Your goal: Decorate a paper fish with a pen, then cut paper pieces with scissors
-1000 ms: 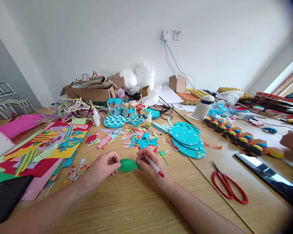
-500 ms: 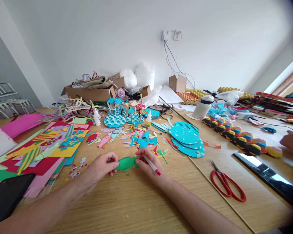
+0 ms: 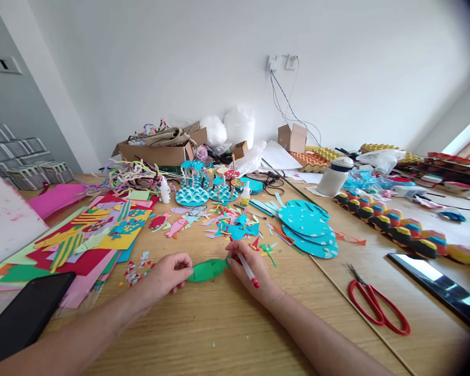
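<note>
Between my hands is a green paper fish, held a little above the wooden table. My left hand pinches its left end between thumb and fingers. At its right end, the fingers of my right hand close on the narrow tail part. A pen with a red cap also rests in my right hand, its red end pointing down toward me. Beyond the hands lie a pink paper fish and blue paper scraps. Small paper bits are scattered left of my left hand.
Red-handled scissors and a thin wooden stick lie at the right, beside a dark tablet. A black phone and coloured paper sheets occupy the left. Blue discs and glue bottles stand farther back.
The view has shifted left, so things sit farther right. The green fish shows more of its length between my hands, which are slightly farther apart. Both hands keep their hold.
</note>
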### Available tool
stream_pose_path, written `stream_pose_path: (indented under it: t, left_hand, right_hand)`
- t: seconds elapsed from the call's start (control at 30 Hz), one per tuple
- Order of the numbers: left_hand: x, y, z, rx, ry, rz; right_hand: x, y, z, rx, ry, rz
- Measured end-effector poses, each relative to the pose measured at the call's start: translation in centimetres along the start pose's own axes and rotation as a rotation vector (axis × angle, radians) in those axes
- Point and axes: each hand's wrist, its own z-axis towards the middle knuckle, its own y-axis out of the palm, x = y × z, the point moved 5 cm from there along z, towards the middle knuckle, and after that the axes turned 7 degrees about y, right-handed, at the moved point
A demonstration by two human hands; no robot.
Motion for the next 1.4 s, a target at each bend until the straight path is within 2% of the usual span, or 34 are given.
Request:
stream_pose_path:
  t: [0.3,0.57,0.97,1.13,1.4]
  left_hand:
    - [-1.6,-0.6,-0.4,0.003,0.015,0.127]
    - [-1.8,-0.9,-1.1,0.002,0.097,0.236]
    - [-0.6,-0.5,-2.7,-0.026,0.148,0.346]
    - [-1.1,-0.2,-2.3,-0.028,0.154,0.346]
    - [-1.6,0.0,-2.3,-0.058,0.111,0.281]
  right_hand:
    - [0.0,-0.6,0.4,0.064,-0.036,-0.088]
    - [-1.6,-0.8,1.0,0.002,-0.054,-0.192]
    - [-2.1,1.4,4.0,-0.079,-0.117,-0.326]
    - [-2.5,2.3,5.0,-0.091,-0.127,-0.365]
    - [-1.3,3.7,6.3,-0.1,-0.163,-0.433]
